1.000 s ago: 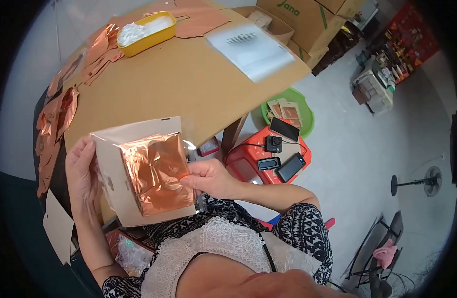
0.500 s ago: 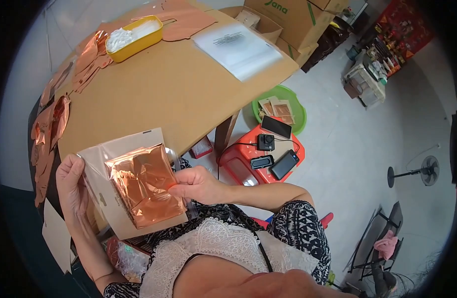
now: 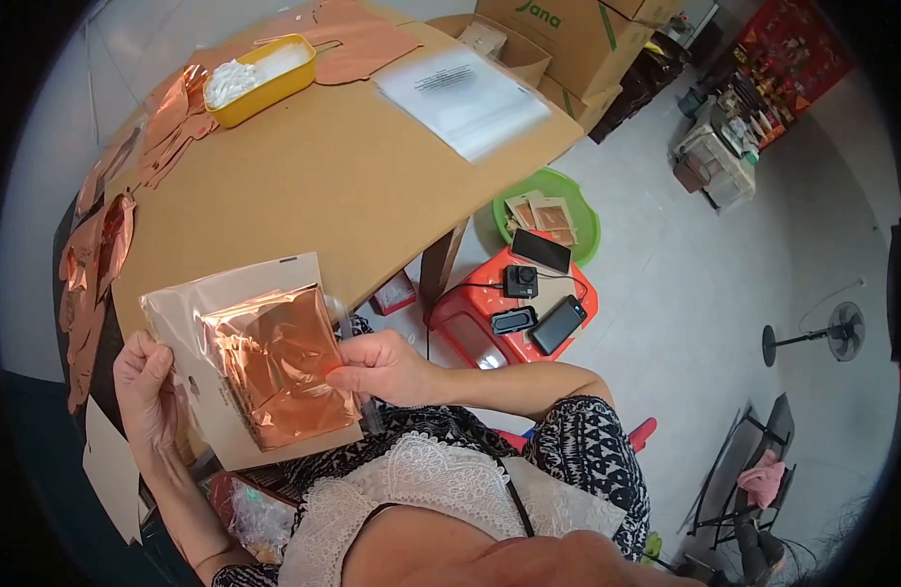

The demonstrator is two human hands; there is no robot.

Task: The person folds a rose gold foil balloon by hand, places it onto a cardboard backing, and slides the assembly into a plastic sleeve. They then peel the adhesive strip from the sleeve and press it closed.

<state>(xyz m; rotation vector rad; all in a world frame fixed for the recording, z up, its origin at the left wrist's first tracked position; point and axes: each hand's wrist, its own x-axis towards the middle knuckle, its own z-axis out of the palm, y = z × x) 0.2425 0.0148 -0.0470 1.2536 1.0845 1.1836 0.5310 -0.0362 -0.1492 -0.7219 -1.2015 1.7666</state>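
Note:
A folded copper-coloured foil piece (image 3: 279,367) lies against a pale card (image 3: 211,416) in a clear plastic bag (image 3: 181,293). The package hangs over my lap at the table's near edge, tilted, with a hang hole and small print on the card. My left hand (image 3: 145,377) pinches the left edge of the bag between thumb and fingers. On the opposite side, my right hand (image 3: 387,367) closes on the right edge of the package, its thumb over the foil and its other fingertips hidden behind.
The brown table (image 3: 304,186) bears copper foil pieces (image 3: 103,245), a yellow container (image 3: 265,93) of white material and clear plastic sheets (image 3: 460,98). Right of it stand a red stool (image 3: 460,328) with phones and a small camera (image 3: 520,281), and a green basin (image 3: 587,220) with finished-looking packets.
The bag's left edge has spread a little to the left and its plastic sits flatter. Both hands keep their grip, and the view has shifted slightly.

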